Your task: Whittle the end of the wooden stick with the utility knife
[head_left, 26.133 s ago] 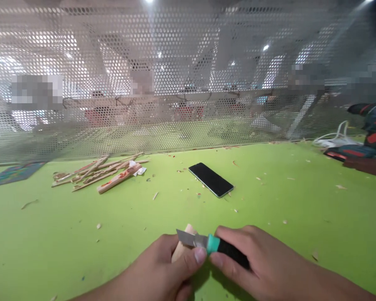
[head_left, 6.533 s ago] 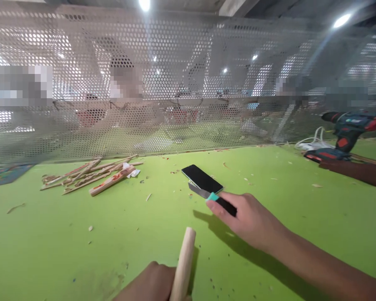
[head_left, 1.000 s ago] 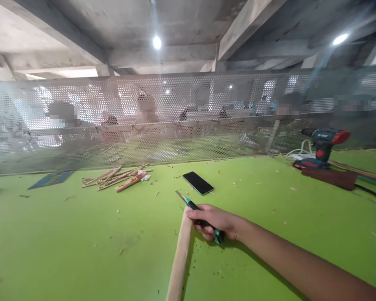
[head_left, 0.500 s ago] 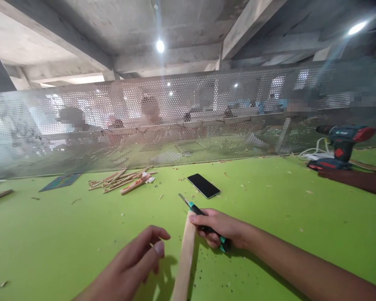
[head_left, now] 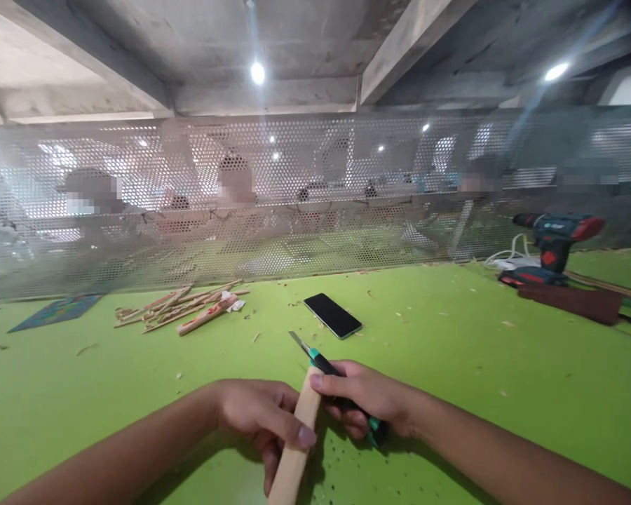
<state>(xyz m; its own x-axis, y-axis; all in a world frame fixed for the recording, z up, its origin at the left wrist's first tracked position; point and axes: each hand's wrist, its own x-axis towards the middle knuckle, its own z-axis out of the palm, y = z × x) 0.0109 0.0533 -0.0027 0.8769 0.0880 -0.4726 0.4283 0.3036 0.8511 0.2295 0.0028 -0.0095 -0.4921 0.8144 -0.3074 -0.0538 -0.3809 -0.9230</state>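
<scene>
- Stick (head_left: 306,408): over green table (head_left: 531,365); visible face apparently smoothed, no carving seen; near end out of frame, finish uncertain.
- Left hand (head_left: 255,412): clamped round stick.
- Right hand (head_left: 365,393): gripping stick's far end and knife (head_left: 323,362), blade off wood.

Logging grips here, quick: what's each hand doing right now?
Left hand: closed, holding the wood.
Right hand: closed, holding the knife and also touching the wood's far end.
</scene>
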